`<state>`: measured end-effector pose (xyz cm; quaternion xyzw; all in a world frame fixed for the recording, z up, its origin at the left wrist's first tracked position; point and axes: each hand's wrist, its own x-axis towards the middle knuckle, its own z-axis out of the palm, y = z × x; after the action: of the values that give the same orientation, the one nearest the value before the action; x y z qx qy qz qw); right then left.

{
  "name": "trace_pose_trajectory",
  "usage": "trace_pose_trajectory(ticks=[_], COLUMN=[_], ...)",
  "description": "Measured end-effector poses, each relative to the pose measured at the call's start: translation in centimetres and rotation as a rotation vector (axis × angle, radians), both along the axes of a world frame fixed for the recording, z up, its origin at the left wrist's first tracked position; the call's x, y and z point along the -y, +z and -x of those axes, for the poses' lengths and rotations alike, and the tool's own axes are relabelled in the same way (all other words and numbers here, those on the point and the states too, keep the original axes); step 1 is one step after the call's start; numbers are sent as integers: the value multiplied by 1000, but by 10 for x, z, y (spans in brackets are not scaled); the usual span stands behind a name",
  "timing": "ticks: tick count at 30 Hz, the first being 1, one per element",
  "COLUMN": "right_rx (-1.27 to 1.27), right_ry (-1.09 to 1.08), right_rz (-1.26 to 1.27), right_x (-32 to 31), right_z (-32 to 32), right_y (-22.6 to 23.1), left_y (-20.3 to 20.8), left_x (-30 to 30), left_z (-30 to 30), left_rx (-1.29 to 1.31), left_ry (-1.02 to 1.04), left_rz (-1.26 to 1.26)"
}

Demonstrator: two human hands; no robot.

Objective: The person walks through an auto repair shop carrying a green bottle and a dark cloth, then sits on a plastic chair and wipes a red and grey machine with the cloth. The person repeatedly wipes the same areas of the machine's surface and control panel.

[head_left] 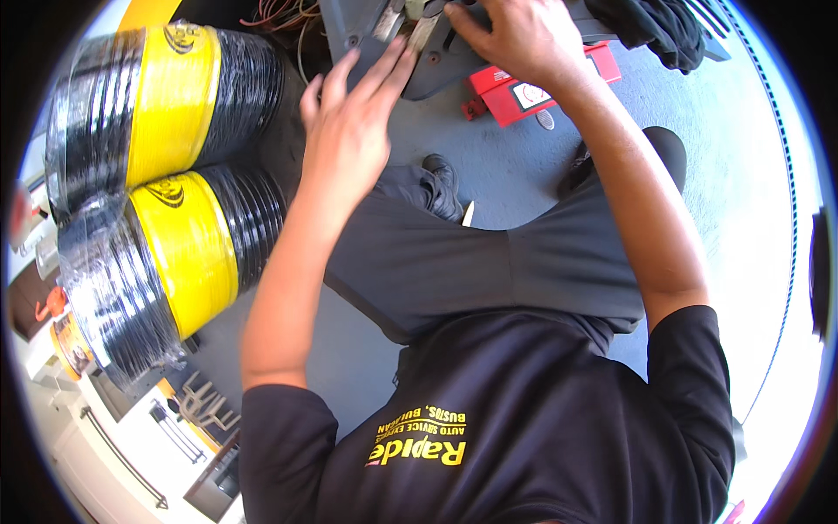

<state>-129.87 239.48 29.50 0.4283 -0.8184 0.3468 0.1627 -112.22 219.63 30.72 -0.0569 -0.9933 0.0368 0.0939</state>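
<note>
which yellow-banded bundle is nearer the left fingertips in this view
The upper bundle, level with the left hand; the lower bundle sits farther down, beside the forearm.

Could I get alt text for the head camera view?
A person's left hand and right hand reach to a dark grey part at the top edge. A red box shows partly behind the right hand; two wrapped black and yellow cylinders are at left.
</note>
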Motion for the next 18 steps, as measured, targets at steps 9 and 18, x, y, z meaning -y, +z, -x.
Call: trace_pose_trajectory(ticks=[9,18], right_rx=[-31,-24], right_ry=[5,-12], right_rz=[23,23], right_x=[-1,3], right_z=[-2,-3], right_y=[3,1], left_y=[5,10], left_x=[-6,-1], left_z=[31,-23], left_rx=[-74,30], left_ry=[-66,32], left_rz=[-13,27])
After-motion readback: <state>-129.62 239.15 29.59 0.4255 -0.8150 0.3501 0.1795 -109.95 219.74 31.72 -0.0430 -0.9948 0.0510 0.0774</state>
